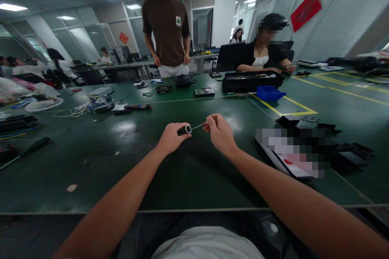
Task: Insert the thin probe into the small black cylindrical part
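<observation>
My left hand [172,138] is closed around a small black cylindrical piece [184,130] with a bright ring at its end, which faces right. Opposite it, my right hand [219,131] pinches the reddish handle of a thin screwdriver [199,126]. Its metal shaft points left, and the tip is at or just beside the ringed end; whether they touch I cannot tell. Both hands are above the green table [194,186], a little way in from its near edge.
To the right lie a blurred-out pale flat object [288,156] and black plastic parts [352,156]. A blue bin [270,93] stands near a long black case [252,82]. A circuit board [204,92], a marker-like tool [138,107] and cables [73,112] lie farther off. Two people are across the table.
</observation>
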The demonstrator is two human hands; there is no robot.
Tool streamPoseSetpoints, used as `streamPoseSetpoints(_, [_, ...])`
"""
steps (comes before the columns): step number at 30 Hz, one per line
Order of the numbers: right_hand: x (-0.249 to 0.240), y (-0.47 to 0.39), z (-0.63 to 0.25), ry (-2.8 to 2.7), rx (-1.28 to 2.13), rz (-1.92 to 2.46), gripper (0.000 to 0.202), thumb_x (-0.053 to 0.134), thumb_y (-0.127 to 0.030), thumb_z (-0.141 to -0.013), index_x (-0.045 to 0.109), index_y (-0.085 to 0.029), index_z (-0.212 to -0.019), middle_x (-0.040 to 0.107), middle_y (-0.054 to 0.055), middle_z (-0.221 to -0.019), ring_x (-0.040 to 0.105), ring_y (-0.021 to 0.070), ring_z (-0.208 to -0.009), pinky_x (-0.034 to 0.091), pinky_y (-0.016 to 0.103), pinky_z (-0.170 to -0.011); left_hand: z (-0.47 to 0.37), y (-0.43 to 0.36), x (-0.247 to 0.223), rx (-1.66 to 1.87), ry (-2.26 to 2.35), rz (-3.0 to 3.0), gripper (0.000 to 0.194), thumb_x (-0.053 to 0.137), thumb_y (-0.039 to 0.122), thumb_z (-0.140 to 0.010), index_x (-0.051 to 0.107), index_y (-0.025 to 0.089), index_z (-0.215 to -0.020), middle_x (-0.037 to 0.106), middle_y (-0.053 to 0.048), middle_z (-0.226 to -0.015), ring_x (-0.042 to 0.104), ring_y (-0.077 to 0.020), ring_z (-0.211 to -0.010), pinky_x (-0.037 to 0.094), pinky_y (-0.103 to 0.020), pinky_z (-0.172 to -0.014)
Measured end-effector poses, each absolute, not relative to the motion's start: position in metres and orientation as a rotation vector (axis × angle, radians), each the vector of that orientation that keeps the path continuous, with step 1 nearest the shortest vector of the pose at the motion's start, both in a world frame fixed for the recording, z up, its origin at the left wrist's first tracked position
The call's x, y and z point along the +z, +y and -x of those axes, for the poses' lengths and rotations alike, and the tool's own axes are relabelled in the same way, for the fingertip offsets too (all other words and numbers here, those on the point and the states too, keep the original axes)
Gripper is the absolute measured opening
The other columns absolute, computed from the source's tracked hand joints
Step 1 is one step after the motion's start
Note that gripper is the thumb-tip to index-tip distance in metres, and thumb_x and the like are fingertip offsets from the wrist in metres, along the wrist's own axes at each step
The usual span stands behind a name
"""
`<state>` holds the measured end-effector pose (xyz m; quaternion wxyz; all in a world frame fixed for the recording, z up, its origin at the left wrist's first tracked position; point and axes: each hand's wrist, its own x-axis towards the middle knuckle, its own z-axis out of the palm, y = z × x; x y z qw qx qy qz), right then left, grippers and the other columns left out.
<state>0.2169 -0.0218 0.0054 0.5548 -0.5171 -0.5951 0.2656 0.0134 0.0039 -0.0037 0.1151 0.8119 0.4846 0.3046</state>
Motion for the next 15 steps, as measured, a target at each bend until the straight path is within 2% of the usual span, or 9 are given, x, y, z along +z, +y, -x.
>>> streamPoseSetpoints(4, [0.0109,-0.0245,-0.2222,-1.382,0.505,1.238,0.024,0.041,-0.043,-0.099,0.054,-0.023,-0.093,0.064,0.002,-0.075,0.061,0.0193,-0.072,0.044,0.035,-0.071,-0.0112,0.0058,-0.0074,0.864,1.396,-2.378,0.039,0.076,0.034,-0.082,0.071,0.026,-0.12,0.073,-0.006,-0.111,0.063,-0.0266,-0.1,0.046,-0.043,-0.094])
streamPoseSetpoints(15, [0.0124,-0.0268,-0.2216,-1.512,0.445,1.193,0.022,0.039,-0.042,-0.099,0.052,-0.025,-0.092,0.064,0.002,-0.075,0.061,0.0203,-0.071,0.042,0.034,-0.07,-0.0106,0.0073,-0.0096,0.824,1.359,-2.421,0.039,0.075,0.035,-0.082,0.071,0.025,-0.119,0.074,-0.007,-0.111,0.063,-0.0267,-0.101,0.045,-0.044,-0.095])
